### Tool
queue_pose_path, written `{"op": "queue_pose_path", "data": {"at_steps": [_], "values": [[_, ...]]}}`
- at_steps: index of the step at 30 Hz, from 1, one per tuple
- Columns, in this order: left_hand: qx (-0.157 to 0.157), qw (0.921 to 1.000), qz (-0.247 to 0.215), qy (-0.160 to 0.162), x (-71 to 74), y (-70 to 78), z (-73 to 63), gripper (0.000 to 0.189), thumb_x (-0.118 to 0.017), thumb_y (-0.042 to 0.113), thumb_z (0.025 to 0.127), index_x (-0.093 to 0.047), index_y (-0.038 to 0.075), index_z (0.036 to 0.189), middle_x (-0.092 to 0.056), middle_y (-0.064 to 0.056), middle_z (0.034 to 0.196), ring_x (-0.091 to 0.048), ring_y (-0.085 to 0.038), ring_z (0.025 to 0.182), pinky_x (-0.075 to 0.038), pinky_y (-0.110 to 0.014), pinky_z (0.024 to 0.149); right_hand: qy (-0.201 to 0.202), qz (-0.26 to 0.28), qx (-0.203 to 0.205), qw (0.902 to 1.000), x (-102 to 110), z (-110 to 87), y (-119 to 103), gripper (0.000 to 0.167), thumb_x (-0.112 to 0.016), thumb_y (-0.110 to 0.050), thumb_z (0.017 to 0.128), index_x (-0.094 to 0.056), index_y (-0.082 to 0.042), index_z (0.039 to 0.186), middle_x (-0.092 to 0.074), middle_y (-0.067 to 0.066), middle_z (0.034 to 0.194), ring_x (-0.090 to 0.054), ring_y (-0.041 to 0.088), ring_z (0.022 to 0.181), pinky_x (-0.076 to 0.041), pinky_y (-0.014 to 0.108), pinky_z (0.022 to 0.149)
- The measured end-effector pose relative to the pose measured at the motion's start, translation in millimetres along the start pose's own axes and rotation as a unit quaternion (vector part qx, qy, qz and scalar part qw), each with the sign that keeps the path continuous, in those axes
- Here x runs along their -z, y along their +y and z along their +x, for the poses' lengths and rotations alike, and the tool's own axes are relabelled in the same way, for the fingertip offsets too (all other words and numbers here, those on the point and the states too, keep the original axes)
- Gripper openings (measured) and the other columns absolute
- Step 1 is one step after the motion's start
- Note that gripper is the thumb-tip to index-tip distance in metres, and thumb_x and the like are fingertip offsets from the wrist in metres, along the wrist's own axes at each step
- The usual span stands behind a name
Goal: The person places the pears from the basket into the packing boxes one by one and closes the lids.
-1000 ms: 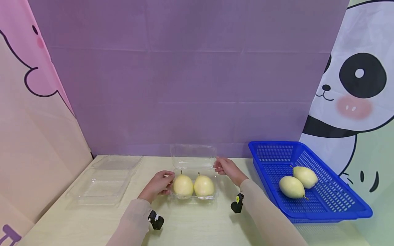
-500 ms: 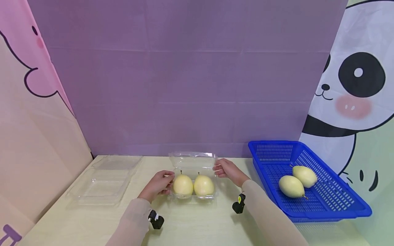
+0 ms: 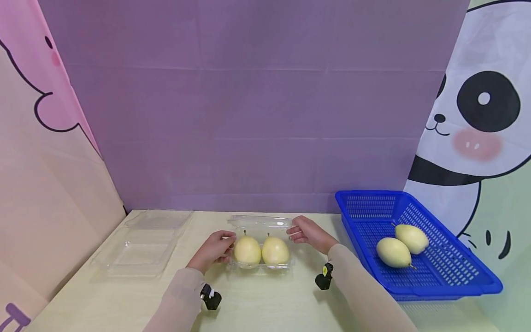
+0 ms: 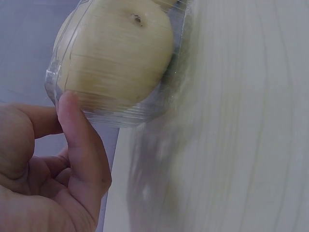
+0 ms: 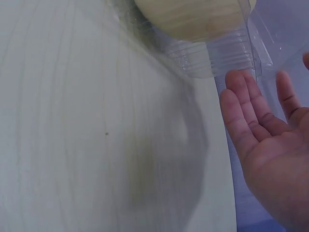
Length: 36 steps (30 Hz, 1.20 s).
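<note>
Left hand (image 3: 212,250) pinches a clear box (image 3: 261,267) of two pears (image 3: 247,251); right hand (image 3: 311,234), fingers apart, is at the far lid (image 3: 260,221).

A second ago the lid (image 3: 261,222) of my box (image 3: 265,266) stood tall at the back; half a second ago it leaned my way, and now it has tipped so far that I see just a narrow strip, nearly edge-on. My right hand (image 3: 311,234), at the lid's right end, has come slightly lower with it, my wrist shifting a little to the right.
</note>
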State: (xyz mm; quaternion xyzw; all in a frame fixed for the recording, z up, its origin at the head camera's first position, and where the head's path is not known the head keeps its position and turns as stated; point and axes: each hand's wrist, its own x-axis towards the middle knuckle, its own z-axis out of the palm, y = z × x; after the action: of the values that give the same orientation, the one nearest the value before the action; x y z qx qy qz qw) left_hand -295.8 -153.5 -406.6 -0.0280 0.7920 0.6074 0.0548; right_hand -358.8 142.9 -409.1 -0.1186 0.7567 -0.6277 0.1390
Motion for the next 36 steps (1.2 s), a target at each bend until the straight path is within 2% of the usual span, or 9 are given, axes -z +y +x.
{"op": "queue_pose_path", "data": {"at_steps": [9,15,23,36], "values": [[-0.006,1.0000,0.005,0.002,0.4,-2.0,1.6,0.032,-0.054,0.016,0.104,-0.052,-0.005,0.128,-0.055,-0.006,0.085,-0.051,-0.013,0.066,-0.050,-0.023,0.055,-0.012,-0.017,0.019,0.9996,1.7,-6.3,2.6,0.031,-0.045,-0.022,0.103,-0.047,0.003,0.121,-0.054,0.015,0.116,-0.062,0.022,0.095,-0.055,0.031,0.087],[-0.008,0.9999,0.009,-0.001,0.6,-1.2,1.7,0.026,-0.053,0.015,0.104,-0.051,-0.004,0.121,-0.054,-0.006,0.083,-0.050,-0.013,0.064,-0.050,-0.023,0.055,0.007,-0.025,0.011,0.9996,0.8,-5.7,3.3,0.029,-0.049,-0.021,0.101,-0.050,0.001,0.120,-0.057,0.013,0.113,-0.061,0.020,0.092,-0.055,0.029,0.085],[-0.006,0.9999,0.010,-0.006,0.6,0.6,-0.5,0.035,-0.052,0.017,0.105,-0.049,-0.007,0.131,-0.054,-0.007,0.082,-0.050,-0.014,0.066,-0.051,-0.024,0.055,0.015,-0.039,0.008,0.9991,-0.1,-3.7,6.6,0.025,-0.052,-0.020,0.100,-0.054,-0.001,0.115,-0.061,0.013,0.116,-0.060,0.022,0.092,-0.054,0.030,0.084],[-0.006,0.9999,0.007,-0.008,1.2,-0.6,0.0,0.038,-0.053,0.020,0.105,-0.049,-0.006,0.132,-0.054,-0.008,0.085,-0.051,-0.015,0.067,-0.051,-0.024,0.056,0.025,-0.050,0.002,0.9984,-2.2,-5.6,6.8,0.030,-0.059,-0.020,0.097,-0.055,0.000,0.119,-0.062,0.011,0.109,-0.062,0.020,0.089,-0.056,0.031,0.085]]}}
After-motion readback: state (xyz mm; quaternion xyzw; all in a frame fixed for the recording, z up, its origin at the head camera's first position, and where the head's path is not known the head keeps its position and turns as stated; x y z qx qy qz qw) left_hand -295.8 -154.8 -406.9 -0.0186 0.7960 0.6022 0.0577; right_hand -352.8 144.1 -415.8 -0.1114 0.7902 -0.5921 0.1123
